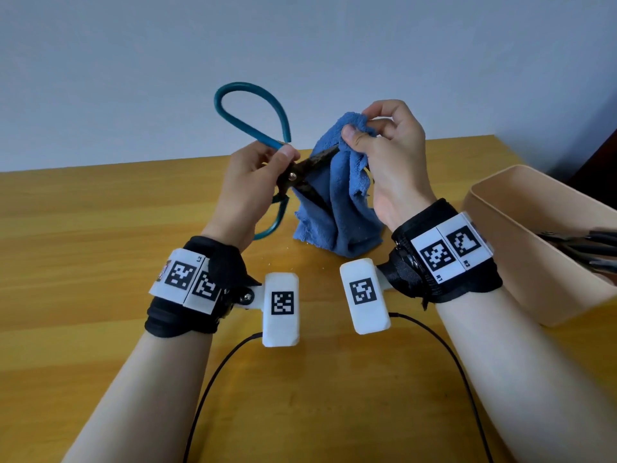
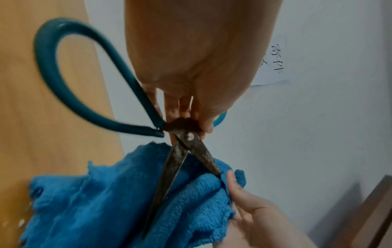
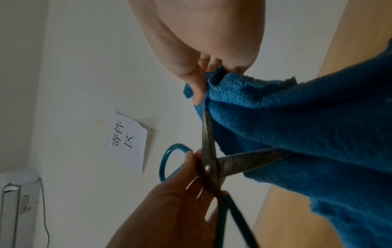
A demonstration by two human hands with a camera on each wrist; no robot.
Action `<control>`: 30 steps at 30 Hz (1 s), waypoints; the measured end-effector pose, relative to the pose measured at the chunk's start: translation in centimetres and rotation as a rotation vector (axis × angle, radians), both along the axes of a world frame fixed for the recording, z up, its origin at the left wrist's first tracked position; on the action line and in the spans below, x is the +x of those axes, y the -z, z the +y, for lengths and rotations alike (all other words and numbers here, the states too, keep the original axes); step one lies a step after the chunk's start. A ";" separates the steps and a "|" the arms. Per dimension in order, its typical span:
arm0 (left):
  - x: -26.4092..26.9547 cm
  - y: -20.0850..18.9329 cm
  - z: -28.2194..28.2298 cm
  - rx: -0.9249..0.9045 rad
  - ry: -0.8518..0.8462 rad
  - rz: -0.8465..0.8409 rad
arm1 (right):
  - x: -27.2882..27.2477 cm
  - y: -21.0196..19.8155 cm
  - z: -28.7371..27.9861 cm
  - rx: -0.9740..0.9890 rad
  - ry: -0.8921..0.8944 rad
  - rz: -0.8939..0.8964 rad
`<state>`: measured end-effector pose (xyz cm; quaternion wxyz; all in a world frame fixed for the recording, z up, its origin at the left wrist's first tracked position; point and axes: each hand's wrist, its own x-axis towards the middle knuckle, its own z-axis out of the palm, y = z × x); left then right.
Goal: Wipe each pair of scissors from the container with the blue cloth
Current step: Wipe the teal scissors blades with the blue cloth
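Note:
A pair of scissors (image 1: pixel 300 172) with big teal loop handles and dark, stained blades is held above the table with its blades spread apart. My left hand (image 1: pixel 257 182) grips the scissors (image 2: pixel 182 151) around the pivot. My right hand (image 1: pixel 377 138) pinches the blue cloth (image 1: pixel 344 195) around the tip of the upper blade, thumb on the near side. The cloth (image 2: pixel 106 201) hangs down and its lower edge touches the table. In the right wrist view the upper blade of the scissors (image 3: pixel 208 147) runs into the fold of the blue cloth (image 3: pixel 297 134) under my fingers.
A beige plastic container (image 1: pixel 547 242) stands at the right on the wooden table (image 1: pixel 100 228), with dark handles of more scissors (image 1: pixel 587 248) inside. Black cables (image 1: pixel 213 389) trail from the wrist cameras toward the front edge. A paper sign (image 3: pixel 125 142) hangs on the wall.

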<state>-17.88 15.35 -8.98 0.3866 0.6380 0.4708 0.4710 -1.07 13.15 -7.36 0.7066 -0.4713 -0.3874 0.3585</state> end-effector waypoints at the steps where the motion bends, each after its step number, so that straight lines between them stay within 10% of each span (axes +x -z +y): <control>1: -0.1 -0.2 0.0 0.034 -0.044 0.018 | 0.0 0.0 0.0 -0.022 -0.009 -0.022; 11: -0.6 -0.4 0.0 0.254 -0.189 0.328 | 0.2 0.1 0.1 -0.180 -0.228 -0.246; 19: -0.4 -0.2 0.3 0.267 -0.111 0.368 | 0.9 0.0 0.5 -0.023 -0.053 -0.019; 30: -0.6 -0.2 0.2 0.306 -0.088 0.415 | -1.2 -0.4 -0.7 0.005 -0.243 -0.391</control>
